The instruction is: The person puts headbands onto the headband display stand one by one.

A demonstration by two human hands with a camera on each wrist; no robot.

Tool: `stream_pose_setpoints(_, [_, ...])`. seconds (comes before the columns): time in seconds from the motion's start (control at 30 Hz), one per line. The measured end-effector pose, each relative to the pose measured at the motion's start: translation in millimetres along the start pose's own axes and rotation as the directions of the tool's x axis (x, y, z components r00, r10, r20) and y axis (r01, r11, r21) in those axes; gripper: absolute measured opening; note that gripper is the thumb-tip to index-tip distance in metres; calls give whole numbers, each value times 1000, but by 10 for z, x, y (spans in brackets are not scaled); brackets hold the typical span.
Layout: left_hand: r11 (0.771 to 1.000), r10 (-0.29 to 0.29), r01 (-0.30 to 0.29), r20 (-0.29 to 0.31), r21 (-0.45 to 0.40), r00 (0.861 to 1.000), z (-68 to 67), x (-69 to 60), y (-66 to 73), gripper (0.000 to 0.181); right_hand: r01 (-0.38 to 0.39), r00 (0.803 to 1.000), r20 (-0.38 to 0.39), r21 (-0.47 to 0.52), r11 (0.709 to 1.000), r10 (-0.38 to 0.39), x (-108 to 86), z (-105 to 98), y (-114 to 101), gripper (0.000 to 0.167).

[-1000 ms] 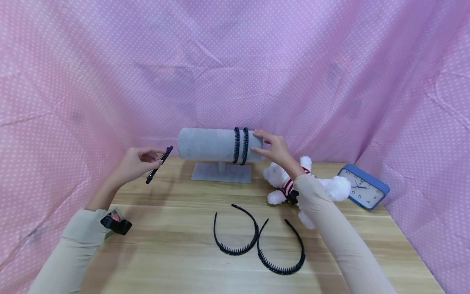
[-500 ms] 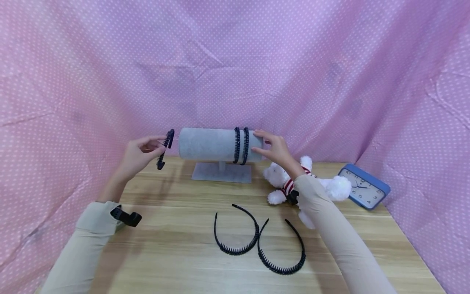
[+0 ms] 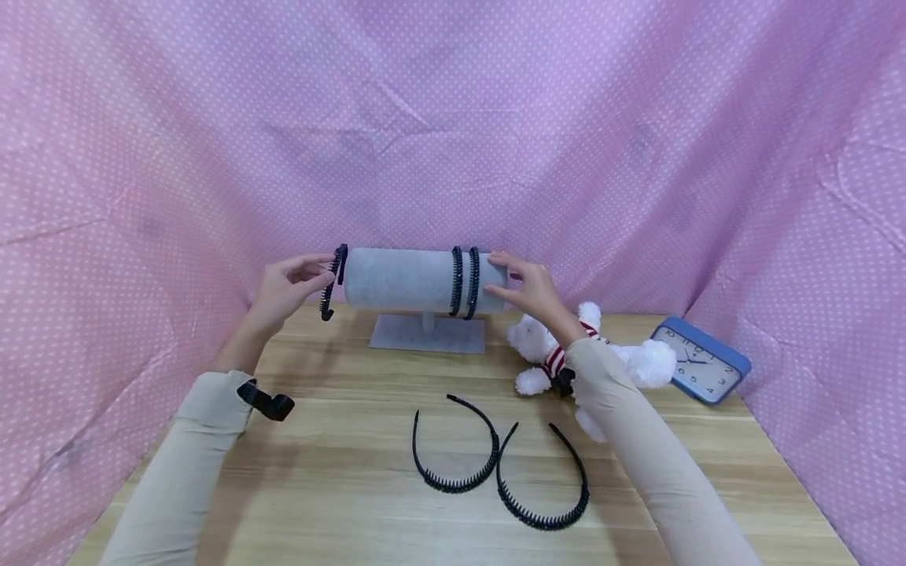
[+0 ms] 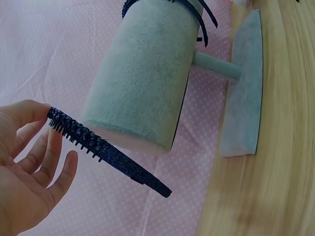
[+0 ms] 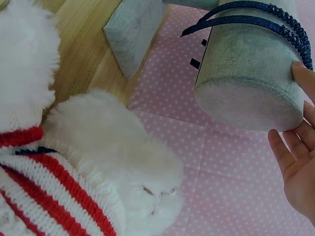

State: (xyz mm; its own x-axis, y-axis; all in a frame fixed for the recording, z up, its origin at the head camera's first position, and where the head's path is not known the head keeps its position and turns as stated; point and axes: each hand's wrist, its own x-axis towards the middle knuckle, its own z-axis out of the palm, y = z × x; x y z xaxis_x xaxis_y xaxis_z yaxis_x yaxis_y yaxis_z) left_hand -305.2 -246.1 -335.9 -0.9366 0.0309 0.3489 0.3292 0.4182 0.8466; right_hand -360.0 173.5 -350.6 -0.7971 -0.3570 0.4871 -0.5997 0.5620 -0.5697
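There are five black headbands point(image 3: 473, 281) — two round the one grey display stand point(image 3: 403, 279), two on the counter point(image 3: 333, 479), one pinched in the left hand point(image 3: 283, 295) just beside the stand's left end. The right hand point(image 3: 532, 288), thumb and fingers apart, grips the right end; its sleeve point(image 3: 654, 456) partly hides one white plush toy point(image 3: 534, 338), near one blue clock point(image 3: 701, 365).

On my feed, the wood-grain bench point(image 3: 318, 472) carries a grey display stand point(image 3: 399, 279) at twelve o'clock, a white plush toy point(image 3: 555, 360) and a blue clock point(image 3: 701, 365) toward two, one black headband point(image 3: 454, 486) centrally, a second headband point(image 3: 541, 522) toward five
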Motion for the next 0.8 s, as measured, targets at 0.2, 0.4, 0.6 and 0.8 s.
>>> stream_pose_setpoints(0.2, [999,-36,36,14,-34,999,89,118,-38,45,12,1000,-9,2,1000,-12,1,9,14,53])
stream_pose_setpoints(0.4, [999,-31,32,24,-22,999,155,178,-40,43,15,1000,-2,-7,1000,-15,9,18,25,53])
stream_pose_setpoints(0.6, [1000,-30,30,64,9,998,170,190,35,42,-2,1000,2,0,1000,2,1,16,13,53])
stream_pose_setpoints(0.8, [997,-65,60,109,47,992,178,263,80,46,-10,1000,3,2,1000,10,4,12,21,52])
